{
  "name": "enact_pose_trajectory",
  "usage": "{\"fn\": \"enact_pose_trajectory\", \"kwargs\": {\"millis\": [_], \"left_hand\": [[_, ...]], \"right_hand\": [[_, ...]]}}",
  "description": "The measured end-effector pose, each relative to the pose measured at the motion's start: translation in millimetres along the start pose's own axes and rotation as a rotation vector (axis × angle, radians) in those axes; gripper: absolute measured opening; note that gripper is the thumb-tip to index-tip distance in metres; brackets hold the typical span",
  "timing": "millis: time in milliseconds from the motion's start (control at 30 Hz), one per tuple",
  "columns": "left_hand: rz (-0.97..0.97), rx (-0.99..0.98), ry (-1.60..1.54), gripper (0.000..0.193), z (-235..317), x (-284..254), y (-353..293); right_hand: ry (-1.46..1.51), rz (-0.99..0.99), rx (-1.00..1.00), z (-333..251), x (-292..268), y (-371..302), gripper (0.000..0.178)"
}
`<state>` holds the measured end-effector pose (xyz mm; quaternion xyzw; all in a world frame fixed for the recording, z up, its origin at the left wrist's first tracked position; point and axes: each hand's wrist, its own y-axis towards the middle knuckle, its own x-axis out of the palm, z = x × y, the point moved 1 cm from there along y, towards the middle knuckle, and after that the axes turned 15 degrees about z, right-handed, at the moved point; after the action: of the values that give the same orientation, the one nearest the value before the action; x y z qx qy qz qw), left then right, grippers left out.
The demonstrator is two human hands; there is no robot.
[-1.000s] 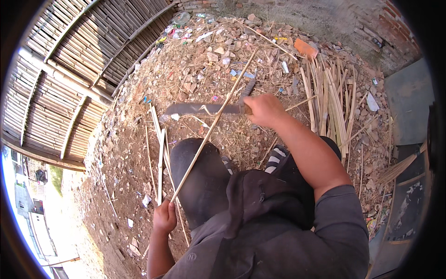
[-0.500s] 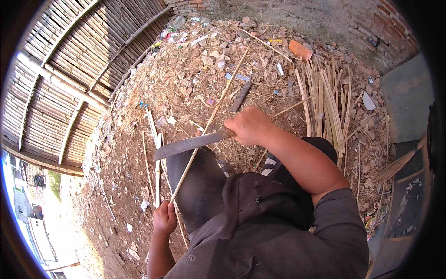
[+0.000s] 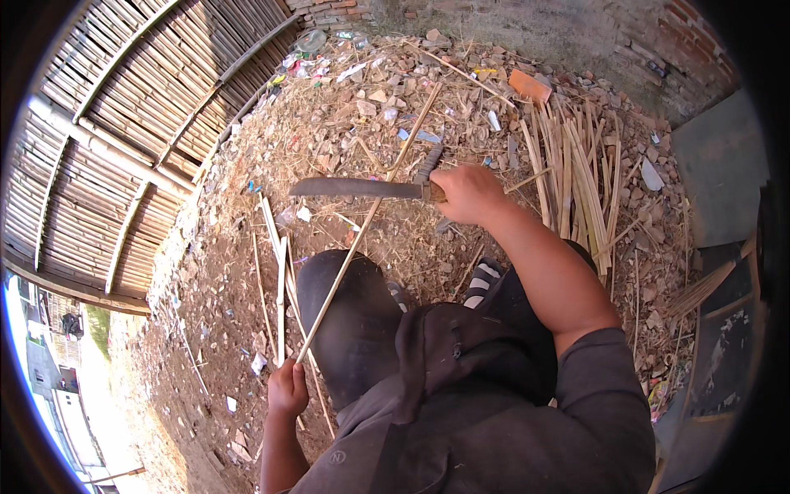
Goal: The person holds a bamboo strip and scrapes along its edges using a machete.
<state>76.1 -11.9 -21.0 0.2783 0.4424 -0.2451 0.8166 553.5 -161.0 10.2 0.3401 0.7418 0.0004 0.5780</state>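
Observation:
My right hand (image 3: 471,194) grips the handle of a machete (image 3: 358,188), its long dark blade pointing left. The blade crosses a long, thin bamboo strip (image 3: 350,255); whether the two touch I cannot tell. Low on the left, my left hand (image 3: 288,387) is closed round the near end of that strip, which slants up and away to the right past my left knee (image 3: 341,284). Just beyond my right hand lies a dark ridged handle-like piece (image 3: 429,163), partly hidden behind the machete. Pale split bamboo strips (image 3: 281,300) lie on the ground near my left knee.
A pile of split bamboo strips (image 3: 576,177) lies to the right. Stones and litter cover the dirt ground (image 3: 222,329). A bamboo-slat wall (image 3: 123,107) stands at left, a brick wall (image 3: 535,37) at the back, and a grey panel (image 3: 716,177) at right.
My right hand has moved the machete away from me along the strip and slightly right, and its blade is now nearly level. My left hand has barely moved.

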Motion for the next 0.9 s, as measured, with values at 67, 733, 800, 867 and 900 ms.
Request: {"fn": "enact_pose_trajectory", "kwargs": {"millis": [67,733,800,867,900], "left_hand": [[-0.001,-0.013,-0.01,0.034,1,-1,0],[-0.057,-0.012,-0.01,0.033,-32,-12,-12],[-0.001,0.036,0.037,0.029,-30,-11,-15],[0.053,0.087,0.08,0.026,-31,-10,-16],[0.085,0.109,0.114,0.023,-31,-9,-17]], "right_hand": [[-0.019,0.005,-0.125,-14,9,-4,0.02],[-0.026,-0.028,-0.24,-17,2,1,0.014],[-0.004,-0.034,-0.196,-11,-4,4,0.014],[0.014,-0.04,-0.147,7,-7,4,0.015],[0.063,0.049,-0.057,22,-6,2,0.016]]}}
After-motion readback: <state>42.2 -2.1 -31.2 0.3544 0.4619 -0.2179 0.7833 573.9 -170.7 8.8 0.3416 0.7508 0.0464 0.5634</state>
